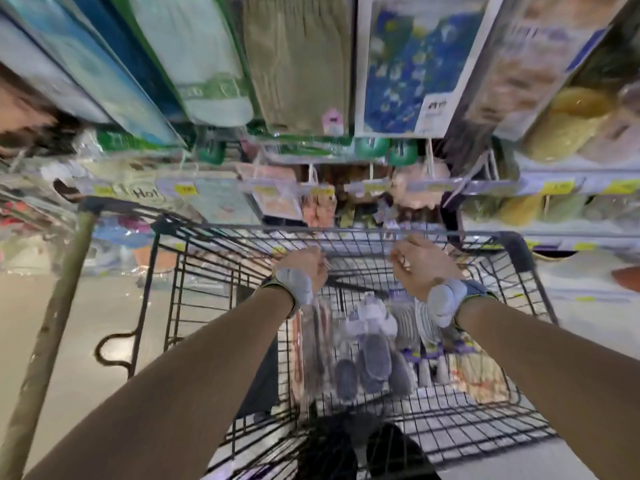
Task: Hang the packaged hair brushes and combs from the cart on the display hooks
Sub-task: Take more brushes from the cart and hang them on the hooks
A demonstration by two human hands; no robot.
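Both bare arms reached forward over a black wire shopping cart [514, 245], which stood just in front of the shelving. The left hand [304, 268] and the right hand [419, 268] were raised side by side at the cart's far rim, a little apart, each with a pale grey wrap [299, 284] bound at the wrist. The fingers of both hands were curled inward. The left seemed to have something thin at its fingertips, but motion blur hid whether either hand really gripped anything, so I could not tell.

The task's goods lay below the hands in the cart's basket. Clear packs of grey oval hair brushes [375, 355] sat in the middle. Long clear packs with pinkish contents [311, 344] lay to their left, too smeared to identify. Clear packs with purple labels [433, 353] lay to the right.

Beyond the rim ran a row of white display hooks [313, 174] fronted by yellow price tags [557, 187], with small blurred packs already hanging there. Higher up hung larger goods, among them an olive-green ribbed textile pack [298, 64] and a blue flower-printed pack [415, 64]. A worn beige pole [52, 323] slanted along the cart's left side over the pale floor [86, 306].
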